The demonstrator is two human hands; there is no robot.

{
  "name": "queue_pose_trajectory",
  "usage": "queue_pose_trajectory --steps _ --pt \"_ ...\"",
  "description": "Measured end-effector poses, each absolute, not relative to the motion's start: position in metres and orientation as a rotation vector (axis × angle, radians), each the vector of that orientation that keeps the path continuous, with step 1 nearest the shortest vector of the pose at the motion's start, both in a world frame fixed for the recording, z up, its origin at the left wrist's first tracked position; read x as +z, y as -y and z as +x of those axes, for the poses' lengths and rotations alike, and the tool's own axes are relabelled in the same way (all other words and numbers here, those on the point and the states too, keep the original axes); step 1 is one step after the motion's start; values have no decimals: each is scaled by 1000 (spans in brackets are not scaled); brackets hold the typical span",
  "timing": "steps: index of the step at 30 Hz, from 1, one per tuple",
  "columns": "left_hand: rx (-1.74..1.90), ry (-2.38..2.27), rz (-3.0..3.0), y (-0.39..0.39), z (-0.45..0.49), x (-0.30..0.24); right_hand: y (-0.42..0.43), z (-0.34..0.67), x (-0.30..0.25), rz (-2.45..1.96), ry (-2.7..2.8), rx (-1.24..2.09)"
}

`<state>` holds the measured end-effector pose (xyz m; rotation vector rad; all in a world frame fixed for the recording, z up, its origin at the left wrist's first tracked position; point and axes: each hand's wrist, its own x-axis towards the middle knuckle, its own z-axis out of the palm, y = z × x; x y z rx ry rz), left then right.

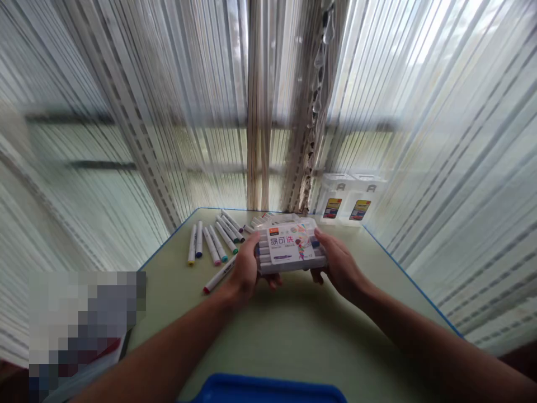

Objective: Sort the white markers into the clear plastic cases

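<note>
Between my two hands is a clear plastic marker case (289, 246) with a printed white label, lifted a little above the table. White-barrelled markers show through its lid. My left hand (248, 263) grips the case's left end, thumb on top and fingertips curled underneath. Around the right end my right hand (339, 260) is closed in the same way. Several loose markers (216, 240) with coloured ends lie to the left of the case. One red-ended marker (218, 277) is close beside my left hand, partly hidden by it.
Two clear plastic boxes (347, 196) with latches and stickers stand at the table's back right. More markers lie behind the held case, partly covered. A blue object (268, 389) is at the near edge of the pale green table (293, 336). Sheer striped curtains (210, 112) hang behind.
</note>
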<state>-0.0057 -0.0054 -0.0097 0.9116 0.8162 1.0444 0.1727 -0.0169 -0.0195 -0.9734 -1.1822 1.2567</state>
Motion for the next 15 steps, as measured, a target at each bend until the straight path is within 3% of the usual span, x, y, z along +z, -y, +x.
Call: queue_pose_trajectory --steps 15 --pt "1416 -860 1335 -7 -11 -19 4 182 -24 -911 1334 1060"
